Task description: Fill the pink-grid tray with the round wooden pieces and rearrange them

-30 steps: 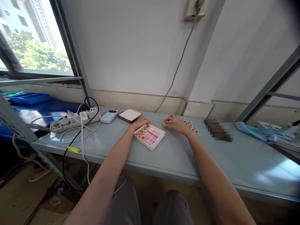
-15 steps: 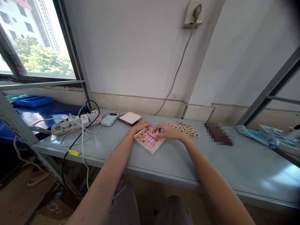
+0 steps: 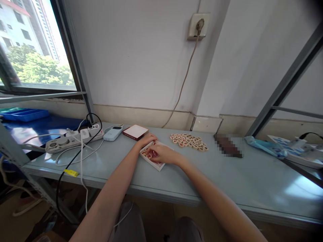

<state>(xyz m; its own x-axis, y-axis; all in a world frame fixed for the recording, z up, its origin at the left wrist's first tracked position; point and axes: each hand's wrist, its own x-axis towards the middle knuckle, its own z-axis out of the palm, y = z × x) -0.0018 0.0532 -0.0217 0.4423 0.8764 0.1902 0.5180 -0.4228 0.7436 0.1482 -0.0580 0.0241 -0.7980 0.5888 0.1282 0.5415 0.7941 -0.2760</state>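
Note:
A shallow white box [image 3: 158,169] lies on the table with round Chinese chess pieces [image 3: 144,153] in its left part. My left hand [image 3: 148,138] is closed on the box's far left edge. My right hand [image 3: 163,154] reaches over the box, covering much of its inside; its fingers are pinched at a piece among those on the left. Right of the box, many loose Chinese chess pieces [image 3: 188,141] are spread face up in a cluster. The red-sided box lid [image 3: 136,131] lies behind my left hand.
To the left are a pale blue power bank [image 3: 113,133], a power strip [image 3: 68,142] and tangled cables. A pixelated brown object [image 3: 228,146] and a blue plastic bag [image 3: 264,148] lie to the right. The wall runs behind the table.
My right hand has moved left and down across the box, from its right side to the pieces on the left. My left hand stays at the edge. The view has shifted slightly.

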